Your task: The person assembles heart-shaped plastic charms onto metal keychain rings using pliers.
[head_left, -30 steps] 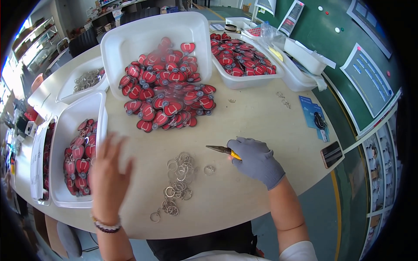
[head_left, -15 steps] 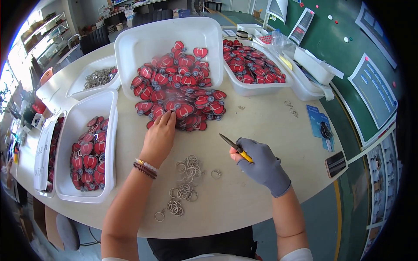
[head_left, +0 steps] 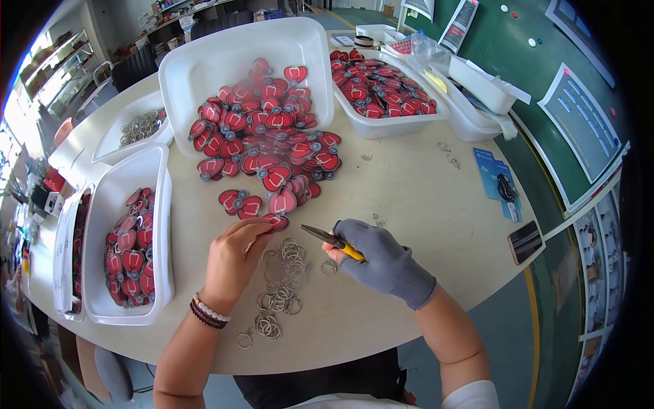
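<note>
A red heart-shaped tag [head_left: 276,221] lies at the near edge of a spill of like tags, w/ the bare left hand [head_left: 235,262] resting on the counter [head_left: 422,204] and its fingertips [head_left: 262,228] touching the tag's lower edge; cannot tell if the fingers pinch it or just press on it. The left wrist wears a beaded bracelet [head_left: 208,313].

Just to the right, the right hand [head_left: 385,262], in a grey glove, is closed round a pair of pliers [head_left: 330,242] w/ yellow handles; the thin dark nose points left toward the tag, its tip near but apart from it. Nose looks closed, nothing seen in it.

Below and between both hands sits a loose heap of metal split rings [head_left: 279,286], some linked, spreading toward the counter's near edge.

Beyond the tag, the pile of red tags [head_left: 272,143] pours out of a tipped white tray [head_left: 238,61] onto the round beige counter. Further out: a white bin [head_left: 160,204] on the left, part-filled w/ red tags; behind it a shallow white tray of rings [head_left: 139,126]; upper right a second white bin of tags [head_left: 381,88]. Far right, by the counter edge, a blue card [head_left: 494,180] and a dark phone [head_left: 524,242].
</note>
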`<state>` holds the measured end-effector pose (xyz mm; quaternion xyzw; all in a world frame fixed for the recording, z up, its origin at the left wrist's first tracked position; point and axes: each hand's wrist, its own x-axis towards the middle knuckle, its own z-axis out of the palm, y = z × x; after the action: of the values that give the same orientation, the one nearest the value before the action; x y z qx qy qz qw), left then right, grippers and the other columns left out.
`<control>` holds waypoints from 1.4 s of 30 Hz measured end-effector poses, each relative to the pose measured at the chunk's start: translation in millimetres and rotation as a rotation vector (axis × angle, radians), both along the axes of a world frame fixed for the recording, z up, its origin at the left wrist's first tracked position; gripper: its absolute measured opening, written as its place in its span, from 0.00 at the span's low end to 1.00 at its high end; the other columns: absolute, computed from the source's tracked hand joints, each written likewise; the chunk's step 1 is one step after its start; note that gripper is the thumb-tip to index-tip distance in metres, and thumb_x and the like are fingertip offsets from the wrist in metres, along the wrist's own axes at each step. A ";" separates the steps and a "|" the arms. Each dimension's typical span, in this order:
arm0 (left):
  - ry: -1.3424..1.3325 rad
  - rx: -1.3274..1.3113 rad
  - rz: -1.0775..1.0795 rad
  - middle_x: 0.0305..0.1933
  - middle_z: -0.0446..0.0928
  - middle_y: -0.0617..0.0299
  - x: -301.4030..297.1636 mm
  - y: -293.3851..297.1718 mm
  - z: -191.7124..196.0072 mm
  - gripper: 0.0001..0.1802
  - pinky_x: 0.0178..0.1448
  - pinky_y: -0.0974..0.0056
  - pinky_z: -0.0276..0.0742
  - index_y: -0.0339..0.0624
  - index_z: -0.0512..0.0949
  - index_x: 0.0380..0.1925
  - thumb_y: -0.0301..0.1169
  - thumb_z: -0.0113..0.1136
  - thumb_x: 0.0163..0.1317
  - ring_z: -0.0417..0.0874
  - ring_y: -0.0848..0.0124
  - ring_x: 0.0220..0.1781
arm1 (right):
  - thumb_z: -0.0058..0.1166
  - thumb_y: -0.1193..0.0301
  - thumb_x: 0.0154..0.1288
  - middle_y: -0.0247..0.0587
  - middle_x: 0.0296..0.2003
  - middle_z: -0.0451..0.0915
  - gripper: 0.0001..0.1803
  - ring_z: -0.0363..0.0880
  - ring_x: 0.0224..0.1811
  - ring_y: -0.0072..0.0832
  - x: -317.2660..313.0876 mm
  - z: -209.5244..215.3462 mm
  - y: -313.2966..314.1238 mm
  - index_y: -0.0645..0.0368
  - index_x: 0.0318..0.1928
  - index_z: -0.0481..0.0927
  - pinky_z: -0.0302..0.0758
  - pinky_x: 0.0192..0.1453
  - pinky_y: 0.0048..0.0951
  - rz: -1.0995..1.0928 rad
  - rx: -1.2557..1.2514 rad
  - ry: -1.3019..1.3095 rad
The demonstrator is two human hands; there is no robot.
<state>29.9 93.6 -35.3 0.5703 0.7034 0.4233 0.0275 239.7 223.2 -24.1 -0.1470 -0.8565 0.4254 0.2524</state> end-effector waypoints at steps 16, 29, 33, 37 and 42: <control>0.334 -0.076 -0.068 0.52 0.81 0.53 -7.6 11.3 -15.8 0.20 0.49 0.57 0.81 0.36 0.76 0.53 0.24 0.61 0.60 0.83 0.50 0.45 | 0.56 0.76 0.64 0.50 0.36 0.81 0.09 0.83 0.34 0.40 -6.7 6.6 -10.3 0.64 0.43 0.73 0.77 0.39 0.34 0.020 -0.103 -0.083; -1.180 -0.201 -0.380 0.47 0.80 0.58 34.4 -21.6 24.1 0.12 0.53 0.65 0.83 0.26 0.74 0.51 0.20 0.53 0.70 0.83 0.71 0.49 | 0.62 0.76 0.63 0.32 0.35 0.79 0.11 0.75 0.38 0.16 2.2 21.3 -8.8 0.61 0.44 0.77 0.74 0.46 0.23 0.094 -0.588 -0.008; -1.144 -0.218 -0.404 0.47 0.80 0.58 38.1 -22.0 27.7 0.12 0.52 0.66 0.82 0.26 0.75 0.50 0.20 0.54 0.69 0.83 0.72 0.48 | 0.61 0.75 0.64 0.32 0.35 0.78 0.10 0.74 0.38 0.15 4.9 25.7 -7.4 0.62 0.44 0.77 0.73 0.45 0.22 0.102 -0.525 -0.092; -1.025 -0.208 -0.492 0.45 0.80 0.56 33.7 -25.9 24.7 0.13 0.50 0.65 0.81 0.27 0.75 0.50 0.19 0.57 0.66 0.83 0.70 0.46 | 0.59 0.75 0.65 0.31 0.35 0.77 0.09 0.72 0.38 0.15 8.2 33.6 -7.3 0.62 0.44 0.76 0.72 0.46 0.22 0.181 -0.508 -0.101; -0.402 -0.134 -0.588 0.40 0.81 0.52 25.9 -29.2 27.4 0.14 0.44 0.64 0.80 0.32 0.77 0.47 0.19 0.62 0.60 0.84 0.60 0.39 | 0.59 0.75 0.65 0.33 0.35 0.77 0.09 0.73 0.39 0.16 5.1 32.2 -12.5 0.62 0.43 0.75 0.72 0.47 0.22 0.197 -0.537 -0.153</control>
<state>55.8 64.4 -7.9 0.6507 0.5161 0.4537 0.3231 244.8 210.7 8.1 -0.1564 -0.7401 0.6469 0.0969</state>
